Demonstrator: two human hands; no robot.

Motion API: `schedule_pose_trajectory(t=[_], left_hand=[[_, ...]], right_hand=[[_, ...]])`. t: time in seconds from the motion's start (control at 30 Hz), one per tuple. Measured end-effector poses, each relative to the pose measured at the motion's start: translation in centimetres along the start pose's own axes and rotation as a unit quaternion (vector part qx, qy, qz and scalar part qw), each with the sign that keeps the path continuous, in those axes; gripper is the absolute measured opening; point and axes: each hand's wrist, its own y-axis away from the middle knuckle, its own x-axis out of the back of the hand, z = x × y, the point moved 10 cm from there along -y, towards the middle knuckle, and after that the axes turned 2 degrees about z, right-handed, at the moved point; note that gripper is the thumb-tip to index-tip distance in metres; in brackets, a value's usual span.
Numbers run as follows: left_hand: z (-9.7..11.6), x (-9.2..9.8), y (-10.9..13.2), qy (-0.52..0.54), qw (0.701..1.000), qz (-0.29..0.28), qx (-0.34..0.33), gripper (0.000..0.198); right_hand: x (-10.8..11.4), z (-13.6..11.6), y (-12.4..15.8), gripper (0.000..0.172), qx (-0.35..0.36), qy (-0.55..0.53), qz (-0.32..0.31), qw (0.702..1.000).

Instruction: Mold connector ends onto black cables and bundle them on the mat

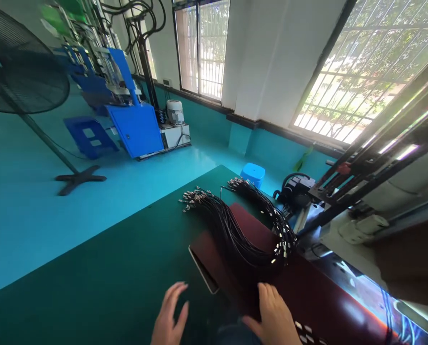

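My left hand hovers over the green tabletop at the bottom, thumb and fingers apart and nothing between them. Over the near edge of a dark red board is my right hand, its fingers extended side by side, the thumb out, and no object visible in it. Beyond both hands, a thick bundle of black cables with metal ends lies across the board. A second bundle lies behind it. Beside my right hand are several small pale pieces, partly hidden by it.
A metal-edged opening shows at the board's left end. Machinery with dark rails stands close on the right. A light blue stool is past the table's far corner. A standing fan and blue machine occupy the left background.
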Motion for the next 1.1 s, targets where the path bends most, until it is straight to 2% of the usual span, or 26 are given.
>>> schedule_pose_trajectory(t=[0.1, 0.17, 0.2, 0.3, 0.37, 0.43, 0.5, 0.57, 0.6, 0.67, 0.7, 0.73, 0.77, 0.83, 0.9, 0.97, 1.03, 1.1], left_hand=[[5.4, -3.3, -3.4, 0.126, 0.99, -0.056, -0.021, 0.03], [8.0, -5.4, -4.2, 0.188, 0.978, -0.091, -0.014, 0.027], [8.9, -6.3, -4.2, 0.212, 0.971, -0.108, -0.006, 0.026], [9.8, -8.2, -3.4, 0.274, 0.951, -0.137, 0.03, 0.024], [9.2, -8.8, -2.9, 0.318, 0.937, -0.131, 0.066, 0.026], [8.0, -9.2, -2.6, 0.376, 0.911, -0.111, 0.128, 0.028], [7.0, -9.7, -2.7, 0.452, 0.862, -0.097, 0.207, 0.03], [7.3, -10.5, -3.2, 0.53, 0.792, -0.113, 0.282, 0.031], [8.1, -10.8, -3.8, 0.567, 0.753, -0.134, 0.306, 0.032], [10.7, -10.9, -6.0, 0.634, 0.683, -0.177, 0.316, 0.039], [11.8, -10.6, -7.6, 0.661, 0.66, -0.183, 0.307, 0.043], [12.6, -10.0, -9.3, 0.677, 0.651, -0.172, 0.295, 0.044], [12.5, -9.2, -11.0, 0.674, 0.664, -0.14, 0.293, 0.043], [11.2, -7.6, -14.0, 0.638, 0.712, -0.055, 0.288, 0.031], [9.5, -6.1, -16.1, 0.6, 0.753, 0.022, 0.269, 0.015], [7.3, -4.6, -17.2, 0.556, 0.788, 0.102, 0.244, 0.007], [4.9, -3.4, -17.6, 0.491, 0.822, 0.17, 0.231, 0.011], [3.1, -2.9, -17.8, 0.425, 0.853, 0.195, 0.231, 0.017]], right_hand=[[-1.5, -1.4, -1.6, 0.04, -0.042, 0.057, -0.059, 0.996], [-2.2, -1.9, -1.8, 0.032, -0.061, 0.062, -0.096, 0.992], [-2.5, -2.0, -1.7, 0.033, -0.067, 0.068, -0.111, 0.989], [-2.6, -2.1, -2.0, 0.04, -0.071, 0.101, -0.13, 0.984], [-1.9, -2.0, -2.9, 0.031, -0.066, 0.082, -0.123, 0.987], [-0.5, -2.2, -4.1, 0.015, -0.054, -0.014, -0.115, 0.992], [1.4, -2.3, -5.2, 0.012, -0.053, -0.159, -0.122, 0.978], [3.1, -2.8, -5.4, 0.014, -0.051, -0.251, -0.154, 0.954], [4.0, -3.2, -5.3, 0.015, -0.034, -0.25, -0.163, 0.954], [5.5, -4.8, -4.6, 0.018, 0.036, -0.162, -0.169, 0.972], [5.7, -5.7, -4.0, 0.022, 0.079, -0.096, -0.173, 0.977], [5.2, -6.4, -3.3, 0.026, 0.114, -0.031, -0.189, 0.975], [4.3, -6.8, -2.4, 0.03, 0.139, 0.024, -0.219, 0.965], [2.0, -6.7, -1.0, 0.037, 0.149, 0.092, -0.286, 0.942], [0.8, -6.4, -0.9, 0.037, 0.139, 0.097, -0.304, 0.937], [1.0, -6.7, -2.3, 0.031, 0.132, 0.043, -0.265, 0.954], [2.1, -7.4, -4.7, 0.028, 0.138, -0.016, -0.193, 0.971], [3.0, -8.1, -7.8, 0.03, 0.136, -0.037, -0.116, 0.983]])
